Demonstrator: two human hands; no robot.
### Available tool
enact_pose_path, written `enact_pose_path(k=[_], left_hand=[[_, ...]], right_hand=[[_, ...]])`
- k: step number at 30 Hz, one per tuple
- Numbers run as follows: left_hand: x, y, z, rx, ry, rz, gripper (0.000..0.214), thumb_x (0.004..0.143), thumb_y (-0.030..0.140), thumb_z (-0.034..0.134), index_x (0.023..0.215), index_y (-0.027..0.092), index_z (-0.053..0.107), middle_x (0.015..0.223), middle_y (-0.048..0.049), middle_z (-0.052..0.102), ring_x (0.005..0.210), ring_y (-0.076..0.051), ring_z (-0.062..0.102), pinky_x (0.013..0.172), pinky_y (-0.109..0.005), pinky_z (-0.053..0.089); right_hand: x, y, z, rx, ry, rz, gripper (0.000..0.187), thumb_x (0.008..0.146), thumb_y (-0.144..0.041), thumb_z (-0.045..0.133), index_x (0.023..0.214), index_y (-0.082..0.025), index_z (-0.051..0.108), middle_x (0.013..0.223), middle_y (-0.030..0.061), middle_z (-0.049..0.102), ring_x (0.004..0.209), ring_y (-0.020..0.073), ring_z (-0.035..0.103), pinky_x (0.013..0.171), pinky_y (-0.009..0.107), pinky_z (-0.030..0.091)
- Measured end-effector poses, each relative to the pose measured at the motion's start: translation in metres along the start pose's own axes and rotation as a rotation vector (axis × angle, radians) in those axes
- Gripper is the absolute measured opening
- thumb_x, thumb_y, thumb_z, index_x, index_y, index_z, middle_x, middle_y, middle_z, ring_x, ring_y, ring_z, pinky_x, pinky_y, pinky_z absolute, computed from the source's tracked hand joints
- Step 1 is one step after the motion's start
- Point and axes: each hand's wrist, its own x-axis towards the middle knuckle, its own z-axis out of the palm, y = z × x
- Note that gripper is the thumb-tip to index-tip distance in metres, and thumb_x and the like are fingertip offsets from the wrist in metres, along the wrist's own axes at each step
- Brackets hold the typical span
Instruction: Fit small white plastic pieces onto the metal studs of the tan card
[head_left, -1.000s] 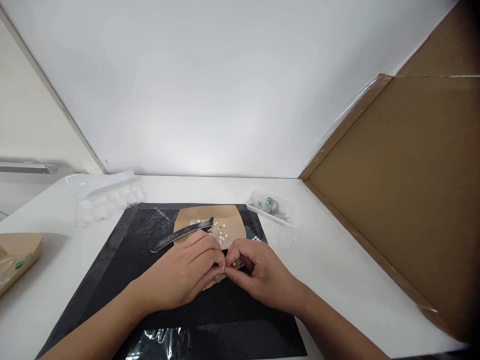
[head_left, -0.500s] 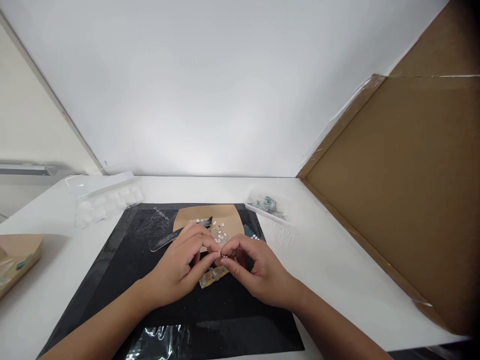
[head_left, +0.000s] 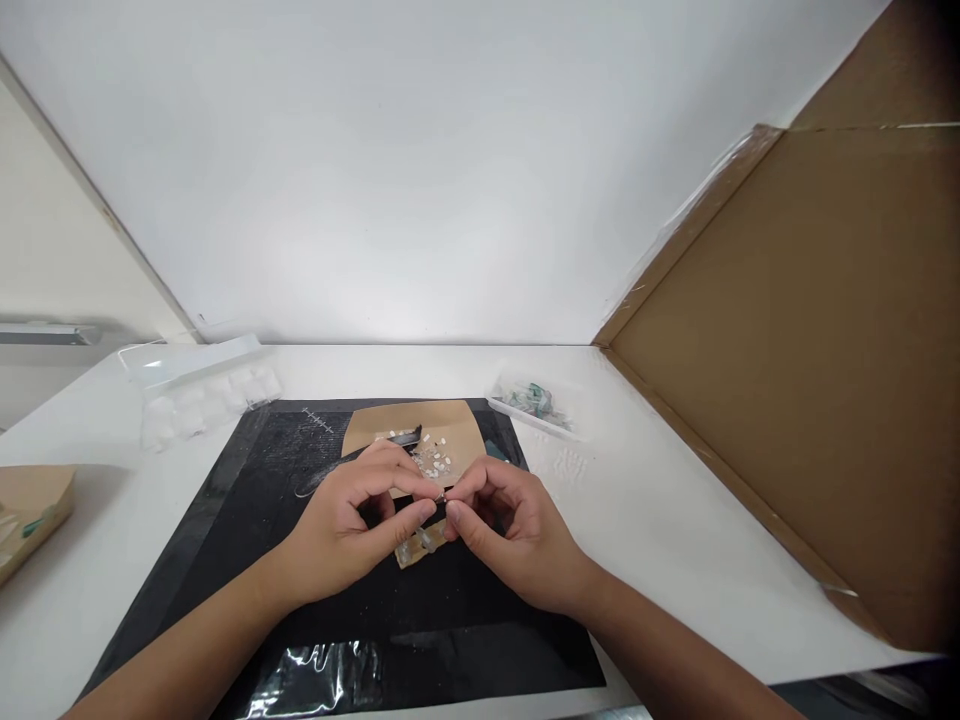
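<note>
My left hand [head_left: 352, 525] and my right hand [head_left: 506, 530] meet fingertip to fingertip over a black mat [head_left: 247, 520]. Both pinch a tiny dark part [head_left: 442, 498] between thumb and forefinger, a little above the mat. Under the fingertips lies a small brown scrap with clear pieces [head_left: 420, 545]. Just beyond is a brown paper sheet [head_left: 457, 425] strewn with several small white bits [head_left: 435, 463]. Dark tweezers [head_left: 405, 439] lie across that sheet, partly hidden behind my left hand.
A clear plastic tray [head_left: 199, 385] sits at the back left of the white table, and a clear tray of green parts [head_left: 536, 402] at the back right. A cardboard panel [head_left: 810, 350] stands along the right. A brown box [head_left: 30, 515] lies at the left edge.
Both hands have lifted slightly off the mat and moved a little away from me, uncovering the small brown scrap beneath the fingertips. The pinch on the tiny part stays closed.
</note>
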Motion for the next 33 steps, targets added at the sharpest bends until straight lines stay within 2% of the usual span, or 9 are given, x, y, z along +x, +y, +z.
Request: enact_pose_path(k=[6, 9, 13, 20, 23, 27, 30, 33], left_hand=[[0.002, 0.003, 0.000, -0.201, -0.034, -0.189, 0.014, 0.098, 0.030, 0.075, 0.098, 0.020, 0.085, 0.088, -0.0071, 0.070, 0.077, -0.014, 0.065, 0.058, -0.021, 0.049], [0.003, 0.007, -0.002, -0.275, -0.064, -0.253, 0.015, 0.099, 0.030, 0.075, 0.094, 0.019, 0.084, 0.087, -0.0049, 0.069, 0.069, -0.010, 0.060, 0.053, -0.017, 0.044], [0.003, 0.007, -0.003, -0.375, -0.101, -0.323, 0.017, 0.099, 0.033, 0.075, 0.093, 0.019, 0.083, 0.086, -0.0028, 0.069, 0.057, -0.005, 0.051, 0.050, -0.017, 0.042], [0.002, 0.004, -0.001, -0.481, -0.116, -0.401, 0.017, 0.095, 0.034, 0.080, 0.093, 0.017, 0.082, 0.084, -0.0021, 0.068, 0.056, -0.004, 0.048, 0.048, -0.016, 0.037], [0.003, 0.006, -0.002, -0.485, -0.103, -0.378, 0.014, 0.095, 0.030, 0.080, 0.090, 0.017, 0.081, 0.082, -0.0010, 0.068, 0.058, -0.004, 0.048, 0.055, -0.017, 0.043], [0.004, 0.008, -0.003, -0.463, -0.103, -0.345, 0.010, 0.095, 0.028, 0.080, 0.092, 0.018, 0.080, 0.083, -0.0014, 0.067, 0.069, -0.009, 0.058, 0.062, -0.020, 0.049], [0.003, 0.010, -0.005, -0.400, -0.127, -0.319, 0.012, 0.094, 0.030, 0.080, 0.092, 0.018, 0.079, 0.087, -0.0032, 0.065, 0.076, -0.012, 0.062, 0.063, -0.021, 0.050], [0.003, 0.010, -0.007, -0.299, -0.154, -0.258, 0.010, 0.096, 0.028, 0.078, 0.094, 0.018, 0.079, 0.092, -0.0051, 0.065, 0.078, -0.013, 0.063, 0.060, -0.021, 0.050]], right_hand=[[0.000, -0.008, 0.000, 0.109, -0.048, 0.106, 0.025, 0.099, -0.042, 0.070, 0.089, -0.021, 0.062, 0.073, 0.0008, 0.071, 0.063, 0.0131, 0.059, 0.058, 0.026, 0.043], [0.001, -0.009, -0.001, 0.161, -0.076, 0.126, 0.025, 0.099, -0.042, 0.072, 0.090, -0.020, 0.063, 0.072, 0.0011, 0.072, 0.061, 0.0122, 0.058, 0.057, 0.024, 0.041], [0.001, -0.011, -0.002, 0.229, -0.110, 0.131, 0.025, 0.099, -0.040, 0.073, 0.090, -0.019, 0.063, 0.072, 0.0013, 0.072, 0.062, 0.0113, 0.059, 0.058, 0.023, 0.042], [0.001, -0.010, -0.003, 0.220, -0.136, 0.085, 0.020, 0.101, -0.036, 0.071, 0.093, -0.020, 0.063, 0.076, 0.0019, 0.074, 0.064, 0.0113, 0.062, 0.057, 0.022, 0.045], [0.000, -0.007, -0.003, 0.106, -0.110, 0.000, 0.014, 0.102, -0.032, 0.069, 0.097, -0.020, 0.065, 0.082, 0.0027, 0.076, 0.069, 0.0129, 0.066, 0.060, 0.024, 0.048], [0.000, -0.002, -0.005, -0.178, -0.043, -0.254, 0.002, 0.101, -0.022, 0.068, 0.101, -0.022, 0.070, 0.089, 0.0021, 0.076, 0.075, 0.0132, 0.068, 0.068, 0.026, 0.053], [0.001, 0.000, -0.007, -0.301, -0.002, -0.426, 0.008, 0.099, -0.017, 0.067, 0.103, -0.023, 0.069, 0.091, 0.0021, 0.077, 0.080, 0.0144, 0.071, 0.073, 0.028, 0.056], [0.002, 0.001, -0.008, -0.373, 0.013, -0.521, 0.011, 0.099, -0.014, 0.067, 0.105, -0.024, 0.066, 0.093, 0.0030, 0.078, 0.084, 0.0163, 0.074, 0.076, 0.030, 0.059]])
